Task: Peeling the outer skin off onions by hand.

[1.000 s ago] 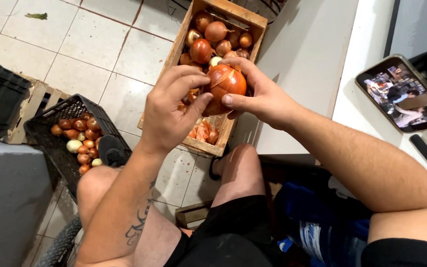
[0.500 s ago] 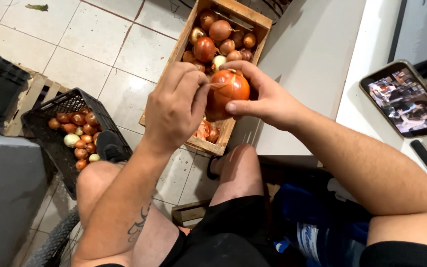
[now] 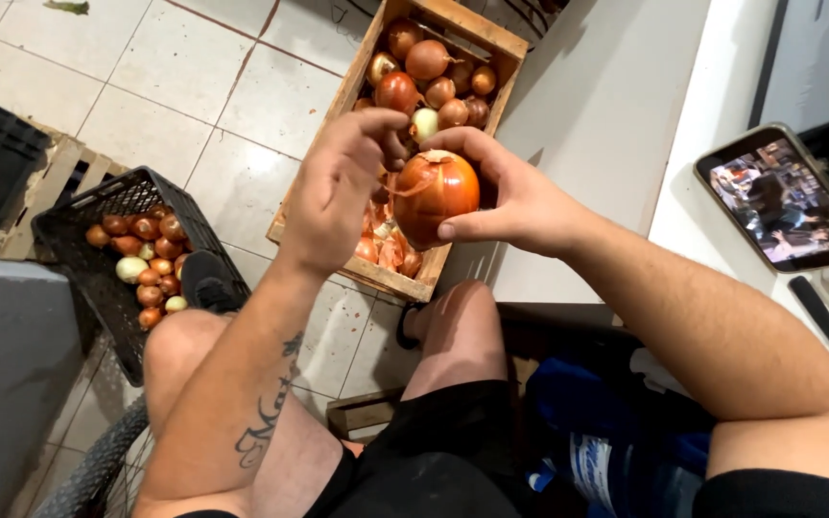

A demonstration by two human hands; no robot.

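The right hand point(image 3: 515, 197) holds a large onion point(image 3: 436, 194) in the air above the near end of a wooden crate point(image 3: 362, 273), thumb under it and fingers curled over its top and far side. The left hand point(image 3: 338, 192) is at the onion's top left, its fingertips point(image 3: 390, 123) pinched narrow on a strip of loose skin there. The crate lies on the tiled floor point(image 3: 146, 86) and is filled with more onions point(image 3: 429, 59) at its far end and peeled skins point(image 3: 384, 245) at its near end. To the left, a black plastic crate point(image 3: 122, 197) on the floor holds smaller onions point(image 3: 141, 254). At the right, on the edge of a white table point(image 3: 702, 221), lies a phone point(image 3: 787, 197) with a lit screen. Both bare knees of the person show below the hands.
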